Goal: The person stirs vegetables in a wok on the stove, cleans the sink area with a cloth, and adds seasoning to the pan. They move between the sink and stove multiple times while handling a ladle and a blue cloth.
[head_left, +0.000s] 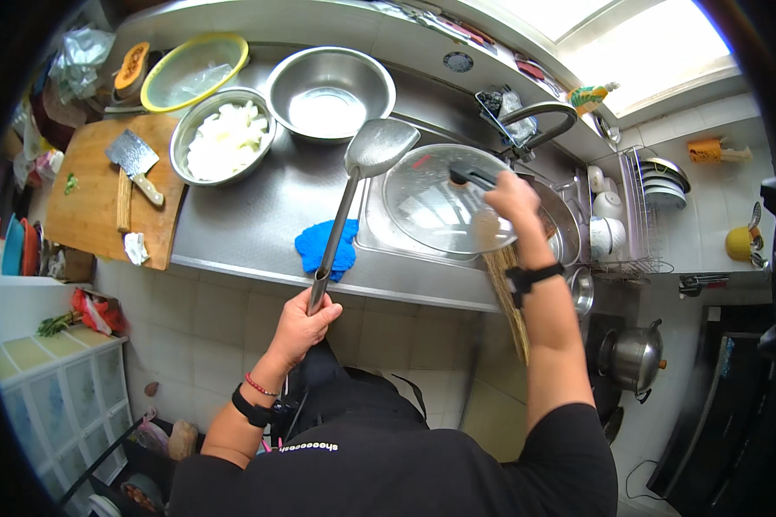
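Note:
My left hand grips the handle end of a metal wok spatula, whose blade points away from me over the counter. A blue cloth lies beneath its handle. My right hand holds a clear glass pot lid by its black handle, above the sink. Beneath the lid and my right wrist shows a straw brush, its bristles reaching past the counter's front edge. A metal pan sits to the right of the lid, partly hidden by my arm.
A bowl of cut white pieces and a steel basin stand on the counter. On the cutting board lies a cleaver. A faucet arches behind the sink. A dish rack and a steel pot are at right.

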{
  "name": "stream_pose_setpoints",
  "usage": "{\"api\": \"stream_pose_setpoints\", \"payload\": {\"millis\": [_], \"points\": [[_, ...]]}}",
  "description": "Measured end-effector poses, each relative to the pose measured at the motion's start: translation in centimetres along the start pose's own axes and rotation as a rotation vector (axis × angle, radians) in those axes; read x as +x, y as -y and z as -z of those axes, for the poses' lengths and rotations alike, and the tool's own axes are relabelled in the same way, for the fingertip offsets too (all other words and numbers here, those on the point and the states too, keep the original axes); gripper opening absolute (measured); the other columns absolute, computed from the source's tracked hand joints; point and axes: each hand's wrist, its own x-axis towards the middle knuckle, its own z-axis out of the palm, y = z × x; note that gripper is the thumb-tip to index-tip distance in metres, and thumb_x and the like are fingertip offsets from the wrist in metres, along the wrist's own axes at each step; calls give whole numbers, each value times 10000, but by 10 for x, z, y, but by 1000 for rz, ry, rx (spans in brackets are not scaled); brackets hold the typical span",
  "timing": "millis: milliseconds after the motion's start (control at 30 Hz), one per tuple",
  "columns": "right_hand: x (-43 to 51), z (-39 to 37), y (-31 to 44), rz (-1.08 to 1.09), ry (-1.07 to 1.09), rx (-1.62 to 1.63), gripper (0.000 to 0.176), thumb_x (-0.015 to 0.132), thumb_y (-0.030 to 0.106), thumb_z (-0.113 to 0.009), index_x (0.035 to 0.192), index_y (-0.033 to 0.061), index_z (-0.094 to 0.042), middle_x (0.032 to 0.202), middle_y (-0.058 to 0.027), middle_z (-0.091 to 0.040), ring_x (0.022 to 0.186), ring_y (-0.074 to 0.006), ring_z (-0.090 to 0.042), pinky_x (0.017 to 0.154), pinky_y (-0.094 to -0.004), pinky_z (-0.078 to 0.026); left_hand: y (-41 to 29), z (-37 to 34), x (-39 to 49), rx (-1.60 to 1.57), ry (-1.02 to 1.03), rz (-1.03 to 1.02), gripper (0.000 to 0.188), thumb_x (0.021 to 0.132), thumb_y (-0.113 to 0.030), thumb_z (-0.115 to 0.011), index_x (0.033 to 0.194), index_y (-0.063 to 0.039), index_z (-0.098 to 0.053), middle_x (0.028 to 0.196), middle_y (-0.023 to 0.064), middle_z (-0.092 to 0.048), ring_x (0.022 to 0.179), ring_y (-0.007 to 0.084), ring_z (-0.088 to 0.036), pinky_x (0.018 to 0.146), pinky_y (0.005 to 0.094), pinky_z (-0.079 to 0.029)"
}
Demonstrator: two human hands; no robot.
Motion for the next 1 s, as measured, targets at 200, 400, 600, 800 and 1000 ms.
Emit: {"api": "stream_pose_setpoints", "payload": {"millis": [200, 400, 600, 800, 1000], "points": [[29, -104, 65, -111, -22, 128, 250, 762, 166, -626, 979, 48, -664, 1019, -168, -679, 975, -320, -659, 820, -417, -529, -11, 10, 3, 329, -12, -111, 204, 864, -137, -686, 758, -82, -520, 600, -72, -448, 471, 17, -375, 428, 180, -284], [23, -169, 58, -239, 3, 340, 507, 661, 371, -810, 1012, 41, -651, 1025, -171, -671, 984, -310, -649, 819, -412, -532, -18, -12, 17, 91, 125, 73, 175, 909, -125, -617, 804, -88, -483, 574, -42, -416, 427, 49, -365, 395, 204, -285], [-4, -177, 26, 84, 22, 495, 543, 707, 461, -745, 894, -38, -643, 920, -254, -617, 960, -394, -569, 867, -449, -461, -10, -70, 52, -105, 301, 40, 129, 966, -143, -525, 889, -102, -429, 557, -21, -337, 416, 96, -318, 392, 252, -287], [-201, -98, -69, 62, 84, 1612, 719, 858, 622, -548, 1266, 31, -517, 1078, -97, -620, 970, -190, -577, 840, -319, -475, 51, -180, 66, -2, 646, -65, 145, 976, -174, -527, 905, -77, -445, 711, 35, -441, 617, 138, -433, 610, 285, -401], [-409, -64, -163, -78, -209, 1407, 972, 775, 362, -754, 1485, 111, -140, 1168, -153, -607, 1047, -299, -620, 866, -366, -506, 148, -316, 16, 239, 1014, 28, 100, 975, -134, -521, 1031, -53, -505, 1129, 7, -460, 987, 100, -492, 839, 254, -442]]}}
